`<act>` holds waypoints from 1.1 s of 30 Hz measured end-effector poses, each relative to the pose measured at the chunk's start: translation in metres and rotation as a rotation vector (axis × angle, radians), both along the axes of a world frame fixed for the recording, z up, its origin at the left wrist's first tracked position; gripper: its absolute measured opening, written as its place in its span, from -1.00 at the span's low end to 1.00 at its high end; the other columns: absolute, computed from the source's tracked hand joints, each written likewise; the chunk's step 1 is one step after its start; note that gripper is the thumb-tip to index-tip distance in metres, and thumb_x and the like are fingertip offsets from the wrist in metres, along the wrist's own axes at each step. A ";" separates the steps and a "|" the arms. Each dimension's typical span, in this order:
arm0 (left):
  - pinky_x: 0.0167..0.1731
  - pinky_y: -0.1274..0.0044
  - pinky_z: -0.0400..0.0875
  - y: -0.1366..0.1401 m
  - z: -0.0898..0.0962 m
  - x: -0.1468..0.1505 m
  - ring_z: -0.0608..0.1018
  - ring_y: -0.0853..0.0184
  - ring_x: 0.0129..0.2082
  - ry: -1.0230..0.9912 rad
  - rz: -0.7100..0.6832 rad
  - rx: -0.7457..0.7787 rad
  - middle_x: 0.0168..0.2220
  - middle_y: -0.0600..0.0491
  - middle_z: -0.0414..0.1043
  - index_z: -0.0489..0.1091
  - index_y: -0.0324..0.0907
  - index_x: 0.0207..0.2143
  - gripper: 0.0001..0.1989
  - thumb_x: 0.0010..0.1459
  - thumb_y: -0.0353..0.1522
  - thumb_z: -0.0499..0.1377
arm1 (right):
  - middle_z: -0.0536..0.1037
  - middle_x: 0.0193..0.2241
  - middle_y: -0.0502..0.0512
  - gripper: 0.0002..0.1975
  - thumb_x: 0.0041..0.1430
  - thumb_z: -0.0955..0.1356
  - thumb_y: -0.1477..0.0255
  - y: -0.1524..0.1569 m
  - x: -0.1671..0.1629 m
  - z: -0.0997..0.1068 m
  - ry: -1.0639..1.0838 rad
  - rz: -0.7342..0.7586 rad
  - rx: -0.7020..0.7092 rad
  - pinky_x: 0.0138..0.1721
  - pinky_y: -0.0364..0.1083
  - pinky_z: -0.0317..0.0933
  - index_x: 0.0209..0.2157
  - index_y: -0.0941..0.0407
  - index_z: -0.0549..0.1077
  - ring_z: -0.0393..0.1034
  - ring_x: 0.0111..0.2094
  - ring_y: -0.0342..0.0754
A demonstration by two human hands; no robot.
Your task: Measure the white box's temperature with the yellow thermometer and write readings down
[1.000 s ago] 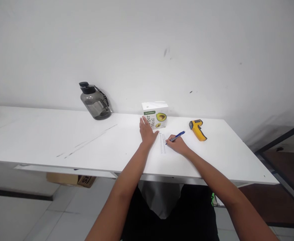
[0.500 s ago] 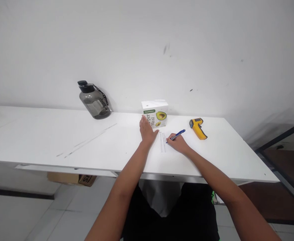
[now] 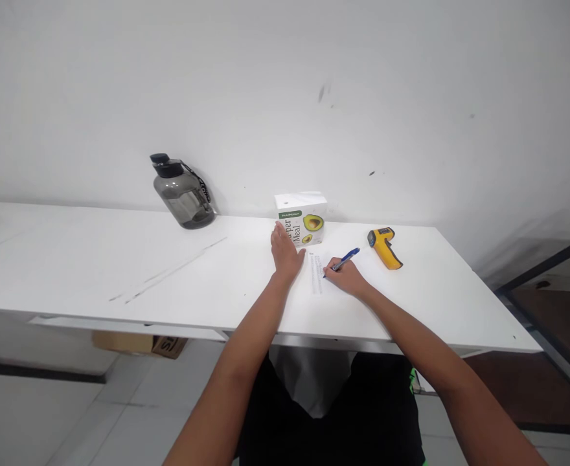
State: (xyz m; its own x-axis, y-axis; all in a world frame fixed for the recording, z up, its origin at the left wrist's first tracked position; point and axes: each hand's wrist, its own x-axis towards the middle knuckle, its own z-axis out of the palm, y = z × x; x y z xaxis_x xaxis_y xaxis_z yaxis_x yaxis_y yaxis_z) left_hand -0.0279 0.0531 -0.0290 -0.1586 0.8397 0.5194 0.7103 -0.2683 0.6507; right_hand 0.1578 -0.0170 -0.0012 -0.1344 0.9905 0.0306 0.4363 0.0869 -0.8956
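Observation:
My right hand (image 3: pixel 346 277) pinches a blue pen (image 3: pixel 347 257), its tip down by the lines of writing on a white sheet of paper (image 3: pixel 317 275). My left hand (image 3: pixel 286 251) lies with fingers stretched out at the left front of a white box (image 3: pixel 309 202) with avocado pictures, its thumb pointing toward the paper. The fingers cover part of the box's lettering. Where the sheet ends is hard to make out against the white table.
To the left, a grey translucent water bottle (image 3: pixel 182 197) stands by the wall. A yellow gun-shaped infrared thermometer (image 3: pixel 386 249) lies right of the paper on the white table (image 3: pixel 178 272). Below the table is a cardboard box (image 3: pixel 134 343); a dark-framed shelf (image 3: pixel 552 317) is at right.
The pen tip and my right hand have shifted very slightly along the paper. My left thumb has drawn in a little toward the hand. The rest stays in place.

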 end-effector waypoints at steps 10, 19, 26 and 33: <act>0.34 0.08 -0.13 -0.002 0.003 0.000 -0.14 -0.08 0.41 -0.019 -0.009 0.005 0.42 -0.28 -0.29 -0.47 -0.23 0.39 0.13 0.01 -0.31 0.28 | 0.35 -0.62 -0.06 -0.78 -0.01 0.34 0.23 -0.001 -0.001 -0.001 -0.003 -0.029 0.030 -0.49 -0.13 0.08 -0.55 0.08 0.37 0.19 -0.53 -0.12; 0.33 0.08 -0.11 -0.003 0.005 0.000 -0.13 -0.08 0.41 -0.010 -0.010 -0.005 0.42 -0.30 -0.28 -0.48 -0.24 0.38 0.18 0.01 -0.14 0.30 | 0.35 -0.63 -0.07 -0.80 -0.02 0.34 0.25 0.000 -0.001 -0.002 -0.015 -0.027 0.028 -0.49 -0.12 0.09 -0.55 0.08 0.35 0.19 -0.53 -0.13; 0.32 0.07 -0.11 -0.002 0.007 0.000 -0.06 -0.09 0.39 -0.020 -0.029 0.005 0.40 -0.35 -0.24 -0.51 -0.25 0.37 0.30 -0.07 -0.01 0.34 | 0.33 -0.64 -0.08 -0.81 -0.02 0.33 0.26 -0.002 -0.001 -0.001 -0.001 -0.043 0.029 -0.50 -0.13 0.07 -0.55 0.08 0.36 0.18 -0.54 -0.13; 0.32 0.09 -0.12 -0.002 0.007 0.001 -0.08 -0.10 0.40 -0.036 -0.038 0.006 0.40 -0.33 -0.26 -0.52 -0.22 0.38 0.31 -0.08 0.00 0.35 | 0.32 -0.64 -0.08 -0.82 -0.03 0.33 0.28 -0.001 -0.001 -0.001 0.002 -0.034 0.037 -0.51 -0.14 0.07 -0.56 0.08 0.35 0.17 -0.54 -0.13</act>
